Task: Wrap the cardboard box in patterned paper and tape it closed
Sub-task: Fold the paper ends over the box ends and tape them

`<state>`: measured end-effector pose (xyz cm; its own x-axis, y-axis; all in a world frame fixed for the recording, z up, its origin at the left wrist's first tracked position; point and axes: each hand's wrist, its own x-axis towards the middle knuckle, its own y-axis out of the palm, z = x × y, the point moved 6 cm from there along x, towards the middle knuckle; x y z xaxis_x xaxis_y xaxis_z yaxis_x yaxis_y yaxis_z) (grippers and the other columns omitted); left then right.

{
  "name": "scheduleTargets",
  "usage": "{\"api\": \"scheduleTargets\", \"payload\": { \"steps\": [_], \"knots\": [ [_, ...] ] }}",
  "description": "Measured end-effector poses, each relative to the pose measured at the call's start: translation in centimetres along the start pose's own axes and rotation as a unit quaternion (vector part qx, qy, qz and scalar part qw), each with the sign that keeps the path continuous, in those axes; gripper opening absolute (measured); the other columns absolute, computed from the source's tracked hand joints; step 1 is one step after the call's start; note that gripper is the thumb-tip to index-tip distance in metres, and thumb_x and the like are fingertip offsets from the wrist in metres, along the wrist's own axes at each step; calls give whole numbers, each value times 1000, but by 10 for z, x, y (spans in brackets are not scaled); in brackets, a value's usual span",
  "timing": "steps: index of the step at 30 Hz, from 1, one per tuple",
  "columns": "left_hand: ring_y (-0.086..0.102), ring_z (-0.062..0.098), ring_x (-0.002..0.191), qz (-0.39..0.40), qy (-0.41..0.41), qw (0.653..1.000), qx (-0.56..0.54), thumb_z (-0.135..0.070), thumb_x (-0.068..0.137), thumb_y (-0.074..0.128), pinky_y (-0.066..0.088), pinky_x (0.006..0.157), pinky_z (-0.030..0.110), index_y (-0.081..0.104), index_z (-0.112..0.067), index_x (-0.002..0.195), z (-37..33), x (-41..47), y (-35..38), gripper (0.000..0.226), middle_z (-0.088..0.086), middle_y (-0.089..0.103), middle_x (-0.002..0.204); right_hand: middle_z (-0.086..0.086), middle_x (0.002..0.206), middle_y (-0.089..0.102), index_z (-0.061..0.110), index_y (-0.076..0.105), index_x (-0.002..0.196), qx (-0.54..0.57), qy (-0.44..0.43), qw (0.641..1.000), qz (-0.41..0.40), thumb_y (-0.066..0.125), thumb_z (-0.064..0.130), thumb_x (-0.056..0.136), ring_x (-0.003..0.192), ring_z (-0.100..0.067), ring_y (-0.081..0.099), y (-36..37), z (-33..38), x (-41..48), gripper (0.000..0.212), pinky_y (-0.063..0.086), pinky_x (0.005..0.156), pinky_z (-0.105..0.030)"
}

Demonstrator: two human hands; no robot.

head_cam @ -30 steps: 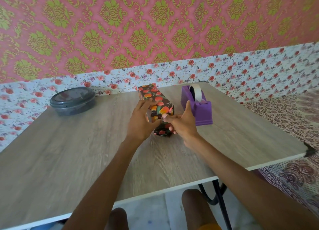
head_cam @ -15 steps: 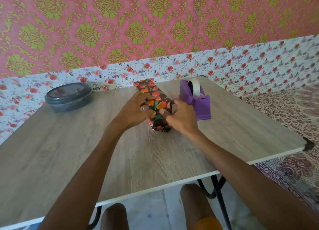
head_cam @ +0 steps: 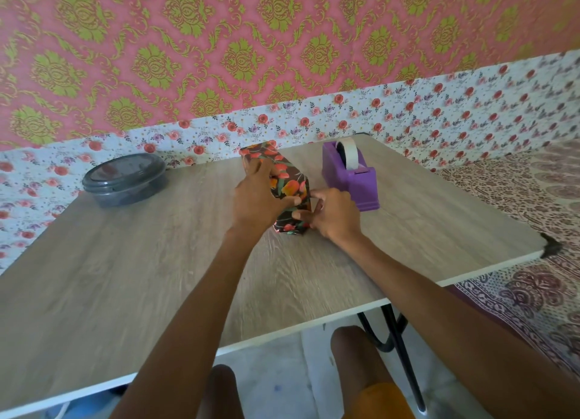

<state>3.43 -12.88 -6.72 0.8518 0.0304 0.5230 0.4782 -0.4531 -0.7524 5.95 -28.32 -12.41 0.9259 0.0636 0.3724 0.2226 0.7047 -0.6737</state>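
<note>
Nearly wrapped: box (head_cam: 276, 164) lay mid-table (head_cam: 157, 261), patterned paper (head_cam: 292, 187) covering visible faces; left hand (head_cam: 255, 198) gripped box, right hand (head_cam: 332, 213) pinched near-end paper. End fold, taping apparently remained; tape dispenser (head_cam: 353, 176) just beside.

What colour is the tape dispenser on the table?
The dispenser is purple and holds a whitish tape roll. The head view shows it best.

Pink wall (head_cam: 282, 26) with green damask above a white floral band (head_cam: 439, 110). A wood-grain table (head_cam: 125, 277) with white edge stands on black legs (head_cam: 403, 356) over pale floor (head_cam: 282, 371). At right, patterned cloth (head_cam: 518, 198), perhaps a bedspread.
</note>
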Motion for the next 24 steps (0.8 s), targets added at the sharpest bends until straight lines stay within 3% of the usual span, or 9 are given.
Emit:
{"api": "scheduleTargets", "payload": {
  "steps": [4,6,9,12,15,18,22,24],
  "knots": [
    [61,22,96,27,-8,999,30,-38,64,90,49,77,32,42,-20,115,1,-4,6,72,-4,44,119,6,72,70,26,73,96,-23,17,999,19,76,64,70,66,-12,65,2,-3,-2,46,48,53,-26],
    [60,21,99,40,-11,999,22,-43,65,88,52,80,35,41,-20,117,1,-5,4,74,-3,44,122,8,73,67,26,72,85,-37,40,997,55,78,64,67,67,-11,64,5,-3,-2,42,41,50,-24],
    [55,14,95,25,-47,998,-32,-59,70,78,50,79,34,42,-19,116,4,-11,-5,71,-4,43,119,5,79,71,23,75,83,-14,97,988,116,84,56,64,74,-13,66,10,-3,0,39,50,62,-28],
    [59,19,95,-29,-96,993,-55,-60,76,72,47,74,32,43,-18,113,20,-21,-19,63,-4,47,112,3,83,74,20,78,90,104,116,982,108,91,36,61,81,-12,68,12,0,3,36,54,75,-31],
    [59,26,101,-11,-100,995,-23,-51,87,66,45,75,32,47,-14,122,38,-32,-26,55,5,56,120,3,77,73,12,77,84,179,90,978,54,89,15,64,76,-10,66,10,9,7,23,52,67,-27],
    [58,23,85,33,-126,991,-34,-39,94,62,38,66,30,53,-10,98,61,-47,-27,30,10,65,102,5,77,73,14,78,86,171,36,984,-11,86,14,72,67,0,60,4,23,8,15,51,63,-21],
    [66,21,87,33,-159,982,-101,-38,93,63,47,66,26,53,-12,104,74,-53,-35,29,5,67,104,8,78,75,15,79,88,167,-74,980,-79,82,16,78,69,0,67,-9,49,7,11,53,65,-21],
    [64,19,90,11,-156,983,-101,-37,87,72,47,64,24,47,-15,112,71,-47,-47,42,0,61,109,10,76,73,17,78,87,151,-124,976,-100,80,18,80,69,-2,68,-15,62,9,7,55,64,-26]
  ]
}}
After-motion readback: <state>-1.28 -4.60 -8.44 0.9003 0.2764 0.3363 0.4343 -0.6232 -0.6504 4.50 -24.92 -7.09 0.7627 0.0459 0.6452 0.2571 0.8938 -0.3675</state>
